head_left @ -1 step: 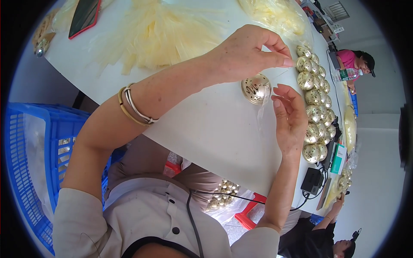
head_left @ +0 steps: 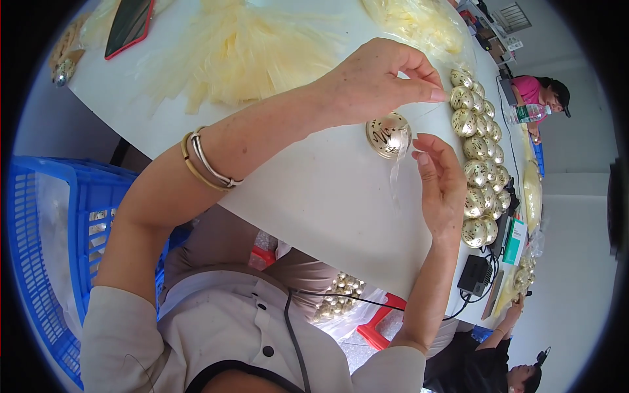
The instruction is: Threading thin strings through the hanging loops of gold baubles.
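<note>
No visible change since the earlier frame: hands and ornament sit as they did. Gold ball ornament point(head_left: 388, 135) lies on the white tabletop point(head_left: 314, 190), between both hands. Left hand point(head_left: 373, 82) fingers pinched shut on a thin clear strip point(head_left: 397, 164), possibly thread; right hand point(head_left: 442, 187) fingers loosely open, touching it. Finished: a double row of gold balls point(head_left: 478, 157) just beside. Remaining: more balls in a bag point(head_left: 337, 295) below; blue crate point(head_left: 59, 249) left.

One gold ball point(head_left: 388, 134) apart, roughly seventeen balls point(head_left: 478, 170) clustered, two bangles point(head_left: 206, 164).
</note>
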